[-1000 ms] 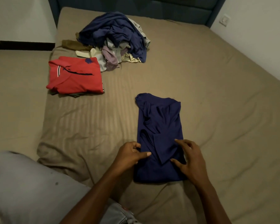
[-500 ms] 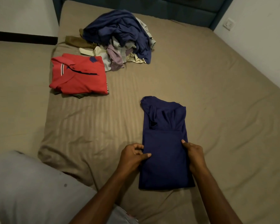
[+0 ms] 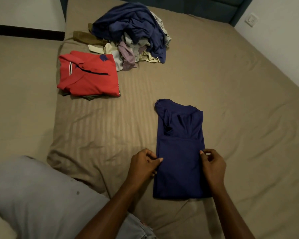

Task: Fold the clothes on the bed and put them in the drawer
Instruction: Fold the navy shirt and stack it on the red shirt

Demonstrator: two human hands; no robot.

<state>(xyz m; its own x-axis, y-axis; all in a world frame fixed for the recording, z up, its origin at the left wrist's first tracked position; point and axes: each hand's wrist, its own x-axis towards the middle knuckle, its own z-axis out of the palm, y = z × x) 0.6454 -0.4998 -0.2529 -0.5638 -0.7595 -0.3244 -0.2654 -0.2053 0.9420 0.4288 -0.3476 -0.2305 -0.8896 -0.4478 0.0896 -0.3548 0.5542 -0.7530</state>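
Single head-worn wide-angle view, looking forward and steeply down from the near edge of the bed (image 3: 214, 83). Both forearms enter from the bottom, close to the lens; the headboard (image 3: 188, 4) lies at the top, farthest away.

Soft, matt navy knit cloth in the long folded shirt (image 3: 179, 161). Woven tan bedsheet (image 3: 231, 100), faintly striped and wrinkled. Matt red cotton-like cloth in the folded polo shirt (image 3: 88, 78).
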